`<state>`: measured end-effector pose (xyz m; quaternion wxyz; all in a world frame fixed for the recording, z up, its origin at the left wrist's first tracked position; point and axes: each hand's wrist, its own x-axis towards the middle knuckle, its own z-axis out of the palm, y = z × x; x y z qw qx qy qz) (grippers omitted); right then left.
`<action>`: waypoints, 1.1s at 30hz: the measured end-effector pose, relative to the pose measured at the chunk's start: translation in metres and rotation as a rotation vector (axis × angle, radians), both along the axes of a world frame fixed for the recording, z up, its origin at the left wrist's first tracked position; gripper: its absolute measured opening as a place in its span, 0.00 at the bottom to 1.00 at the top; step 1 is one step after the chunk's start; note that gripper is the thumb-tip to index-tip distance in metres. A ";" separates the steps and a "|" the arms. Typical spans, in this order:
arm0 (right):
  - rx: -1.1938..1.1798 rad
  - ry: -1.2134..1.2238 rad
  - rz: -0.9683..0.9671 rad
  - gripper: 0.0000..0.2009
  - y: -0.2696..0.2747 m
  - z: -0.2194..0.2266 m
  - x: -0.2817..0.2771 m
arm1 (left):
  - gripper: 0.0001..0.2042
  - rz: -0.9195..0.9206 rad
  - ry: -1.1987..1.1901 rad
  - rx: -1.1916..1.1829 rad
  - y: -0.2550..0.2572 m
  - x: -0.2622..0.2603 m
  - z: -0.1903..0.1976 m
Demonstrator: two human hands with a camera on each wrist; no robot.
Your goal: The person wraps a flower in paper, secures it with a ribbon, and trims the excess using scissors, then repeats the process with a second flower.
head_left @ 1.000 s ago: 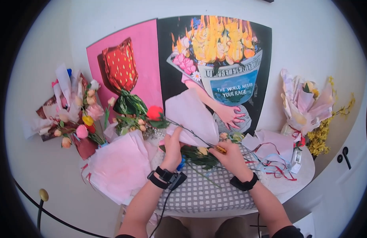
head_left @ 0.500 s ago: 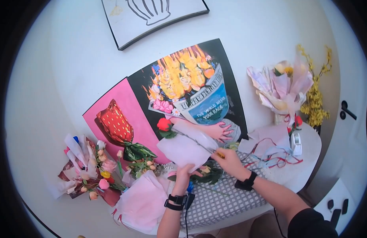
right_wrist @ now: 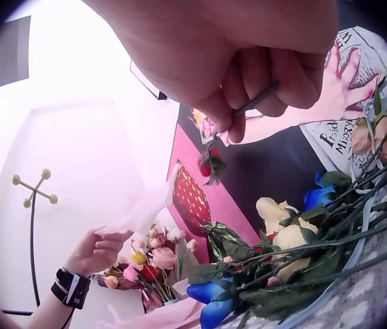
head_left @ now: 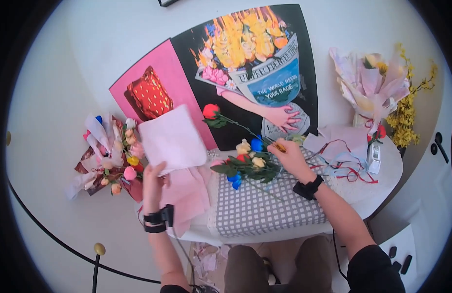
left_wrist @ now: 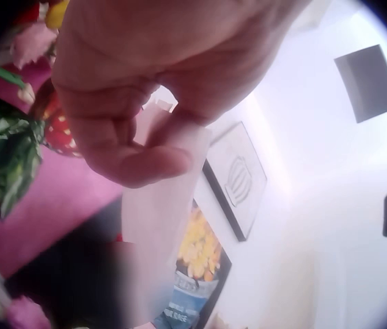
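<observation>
My left hand [head_left: 153,188] pinches the lower edge of a pale pink paper sheet [head_left: 172,139], raised above more pink paper [head_left: 189,195] at the table's left. In the left wrist view, thumb and fingers of the left hand [left_wrist: 159,103] meet on the sheet [left_wrist: 156,219]. My right hand [head_left: 293,158] grips the stem of a red rose [head_left: 211,111], whose bloom points up and left. A yellowish object [head_left: 280,147] shows at the right fingers. Below lie blue, cream and red flowers [head_left: 250,166] on a checked cloth [head_left: 265,210].
Wrapped bouquets stand at the left [head_left: 101,156] and right [head_left: 375,93]. Red and blue ribbons [head_left: 350,166] lie on paper at the table's right, beside a white object [head_left: 374,158]. Two pictures, one pink [head_left: 187,83] and one black [head_left: 306,63], stand behind the table.
The left hand has moved left with the paper sheet, away from the rose. The right hand still holds the stem. The flowers on the cloth are now more exposed, and the head view has shifted.
</observation>
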<state>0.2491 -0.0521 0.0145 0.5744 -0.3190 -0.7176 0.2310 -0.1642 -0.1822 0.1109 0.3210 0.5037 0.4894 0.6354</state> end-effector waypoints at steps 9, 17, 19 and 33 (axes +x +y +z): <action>-0.115 -0.472 -0.174 0.16 0.005 -0.008 0.012 | 0.09 0.185 -0.067 -0.400 -0.082 -0.114 -0.075; -0.165 -0.441 -0.297 0.20 0.010 -0.011 0.010 | 0.20 0.570 0.398 -0.520 -0.073 -0.101 -0.106; -0.106 -0.278 -0.245 0.20 0.008 -0.008 0.008 | 0.22 0.898 0.995 -0.220 -0.055 -0.151 -0.157; 0.069 0.196 -0.567 0.19 0.002 0.094 0.098 | 0.05 0.265 1.409 0.483 -0.029 0.103 -0.010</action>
